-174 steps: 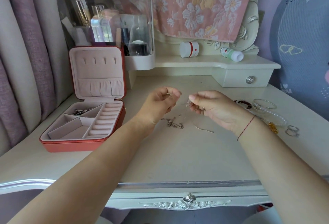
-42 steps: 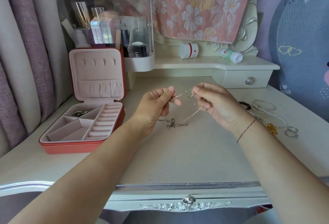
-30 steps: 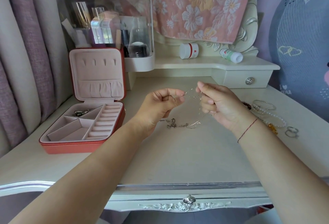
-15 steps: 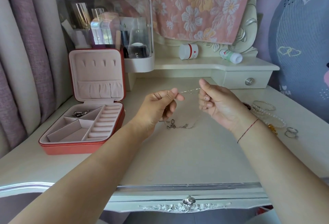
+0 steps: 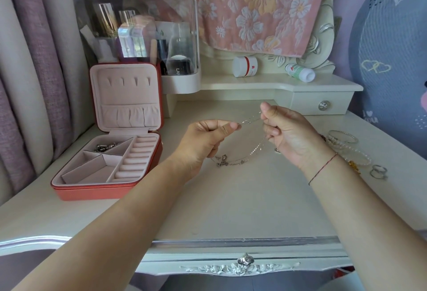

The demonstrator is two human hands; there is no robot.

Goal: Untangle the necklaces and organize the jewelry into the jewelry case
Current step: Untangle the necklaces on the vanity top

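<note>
Two bare hands hold a thin silver necklace chain above a cream surface. The left hand and right hand each pinch it in a closed grip; its tangled end rests below. An open red jewelry case sits left.

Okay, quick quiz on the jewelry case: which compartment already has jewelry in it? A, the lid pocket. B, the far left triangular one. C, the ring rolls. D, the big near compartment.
B: a small heap of silver pieces lies in the far left triangular compartment of the jewelry case, while the ring rolls, the near compartment and the lid pocket look bare.
</note>
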